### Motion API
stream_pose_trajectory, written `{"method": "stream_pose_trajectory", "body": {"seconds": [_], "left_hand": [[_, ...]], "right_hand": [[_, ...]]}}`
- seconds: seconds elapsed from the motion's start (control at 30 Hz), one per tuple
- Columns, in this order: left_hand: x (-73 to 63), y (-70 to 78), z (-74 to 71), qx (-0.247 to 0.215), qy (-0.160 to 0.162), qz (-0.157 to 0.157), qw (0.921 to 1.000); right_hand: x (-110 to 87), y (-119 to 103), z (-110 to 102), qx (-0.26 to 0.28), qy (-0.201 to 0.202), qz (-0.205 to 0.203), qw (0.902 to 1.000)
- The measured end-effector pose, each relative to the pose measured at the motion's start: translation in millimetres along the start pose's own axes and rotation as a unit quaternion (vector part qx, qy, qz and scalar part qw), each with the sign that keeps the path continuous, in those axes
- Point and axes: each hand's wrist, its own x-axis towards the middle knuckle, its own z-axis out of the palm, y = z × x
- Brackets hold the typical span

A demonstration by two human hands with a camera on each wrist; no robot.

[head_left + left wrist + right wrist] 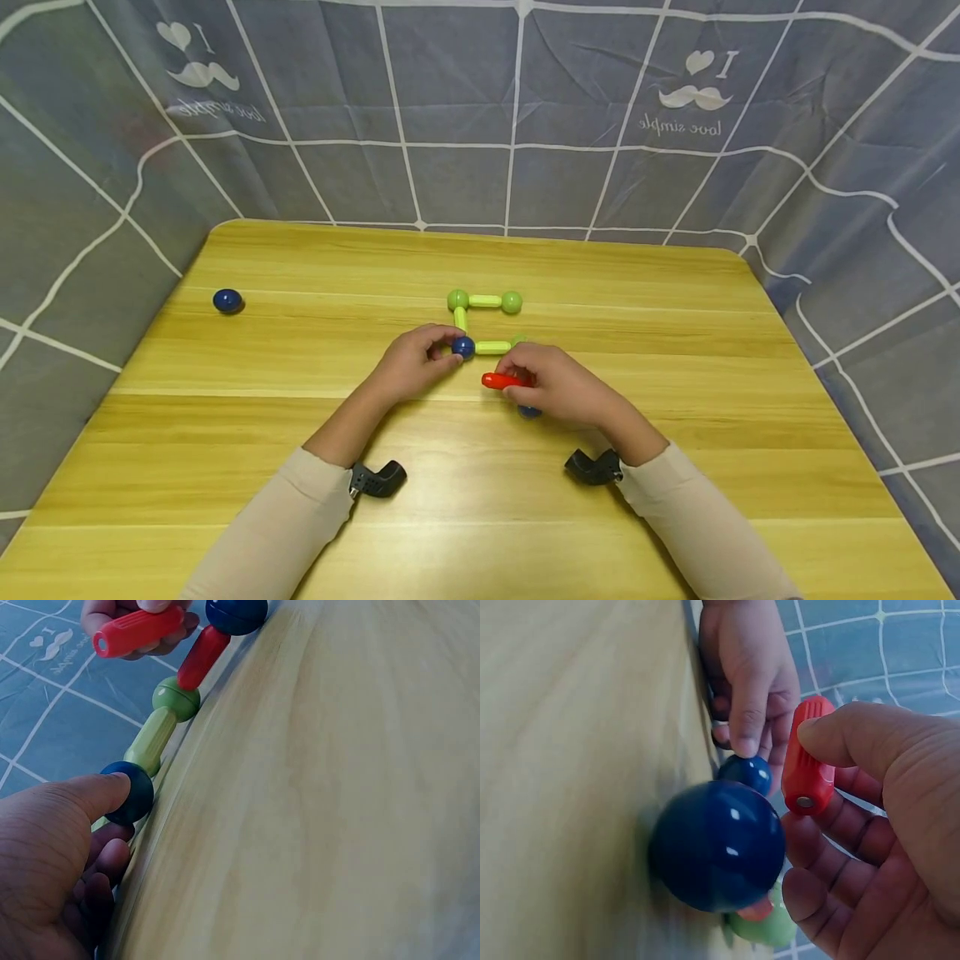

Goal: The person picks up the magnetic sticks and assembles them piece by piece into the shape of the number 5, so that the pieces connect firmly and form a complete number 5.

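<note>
My left hand (417, 363) holds a dark blue ball (464, 347) between thumb and fingers. From that ball, one lime-green rod (461, 320) runs back to a green ball (457, 300), and another lime-green rod (492, 347) runs right to a green ball (177, 699). A red rod (204, 658) joins this green ball to a second blue ball (718, 846), mostly covered by my right hand in the head view. My right hand (558, 385) pinches a loose red rod (808, 756) with a metal tip between thumb and fingers, just above the joined pieces.
At the back of the joined pieces, a lime-green rod (485, 301) leads right to a green end ball (512, 302). A separate blue ball (228, 301) lies at the table's far left. Grey patterned cloth (465, 108) hangs behind and beside the wooden table (450, 533).
</note>
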Motion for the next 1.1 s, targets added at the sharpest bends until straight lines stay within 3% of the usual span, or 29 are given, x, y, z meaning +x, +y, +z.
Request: {"method": "stream_pose_trajectory", "body": {"seconds": [0.53,1.1], "left_hand": [[0.2,-0.4,-0.8,0.003,-0.004,-0.007,1.0000],[0.4,0.0,-1.0,0.002,-0.006,-0.010,0.9999]], "right_hand": [[1.9,-1,13,-0.065,-0.040,-0.007,0.9971],[0.9,3,15,-0.075,-0.046,-0.028,0.9957]]}}
